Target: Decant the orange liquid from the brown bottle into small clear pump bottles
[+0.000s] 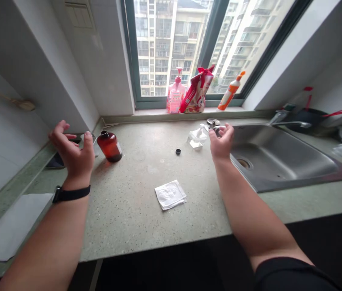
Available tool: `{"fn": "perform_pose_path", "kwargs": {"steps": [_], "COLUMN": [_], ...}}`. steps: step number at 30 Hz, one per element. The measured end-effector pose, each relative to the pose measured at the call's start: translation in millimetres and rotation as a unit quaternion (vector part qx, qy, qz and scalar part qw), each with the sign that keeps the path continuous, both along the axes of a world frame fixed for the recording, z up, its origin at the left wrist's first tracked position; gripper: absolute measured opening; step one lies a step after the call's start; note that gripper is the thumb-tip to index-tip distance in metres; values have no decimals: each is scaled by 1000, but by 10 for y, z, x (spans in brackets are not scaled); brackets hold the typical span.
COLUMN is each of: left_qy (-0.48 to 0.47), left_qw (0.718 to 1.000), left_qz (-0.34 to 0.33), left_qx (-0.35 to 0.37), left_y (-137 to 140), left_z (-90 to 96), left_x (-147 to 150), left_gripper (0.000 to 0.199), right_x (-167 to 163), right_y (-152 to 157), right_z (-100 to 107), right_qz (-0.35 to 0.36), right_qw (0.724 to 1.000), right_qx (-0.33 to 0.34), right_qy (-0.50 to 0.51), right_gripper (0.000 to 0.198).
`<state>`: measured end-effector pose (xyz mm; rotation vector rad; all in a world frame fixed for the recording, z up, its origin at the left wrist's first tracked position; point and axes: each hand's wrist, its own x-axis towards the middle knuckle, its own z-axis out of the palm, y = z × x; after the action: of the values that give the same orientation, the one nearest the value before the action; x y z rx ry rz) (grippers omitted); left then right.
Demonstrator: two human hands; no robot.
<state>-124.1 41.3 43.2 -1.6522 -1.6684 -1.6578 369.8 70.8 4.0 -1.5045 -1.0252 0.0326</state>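
My left hand (73,150) is raised over the left end of the counter, thumb and fingers apart, nothing visible in it. Just right of it stands an uncapped amber bottle (110,148) with dark liquid low inside. Its fingers partly cover a dark flat object (56,161) behind. My right hand (222,143) hovers by the sink's left edge, fingers loosely curled and apart from the thumb. Beside it sits a clear pack of tissues (197,138). A small black cap (178,152) lies mid-counter, and a folded white tissue (171,195) is nearer the front.
A steel sink (289,157) with a faucet (292,123) is on the right. On the windowsill stand a pink pump bottle (175,95), a red bag (197,91) and an orange-white bottle (230,93). White paper (13,226) lies at left. A round metal lid (213,121) is behind my right hand.
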Motion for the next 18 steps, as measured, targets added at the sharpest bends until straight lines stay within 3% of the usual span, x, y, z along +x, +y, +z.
{"fn": "perform_pose_path", "kwargs": {"steps": [2, 7, 11, 18], "left_qy": [43, 206, 217, 180], "left_qw": [997, 946, 912, 891], "left_qz": [-57, -251, -340, -390], "left_qx": [39, 6, -69, -149], "left_y": [-131, -392, -444, -442], "left_z": [41, -23, -172, -274], "left_x": [202, 715, 974, 1073], "left_gripper": [64, 22, 22, 25], "right_x": [43, -29, -113, -131], "right_y": [85, 195, 231, 168], "right_z": [-114, -324, -351, -220], "right_qz": [0, 9, -1, 7], "right_qw": [996, 988, 983, 986], "right_qx": [-83, -153, -181, -169], "right_qy": [20, 1, -16, -16], "right_gripper": [82, 94, 86, 73]}}
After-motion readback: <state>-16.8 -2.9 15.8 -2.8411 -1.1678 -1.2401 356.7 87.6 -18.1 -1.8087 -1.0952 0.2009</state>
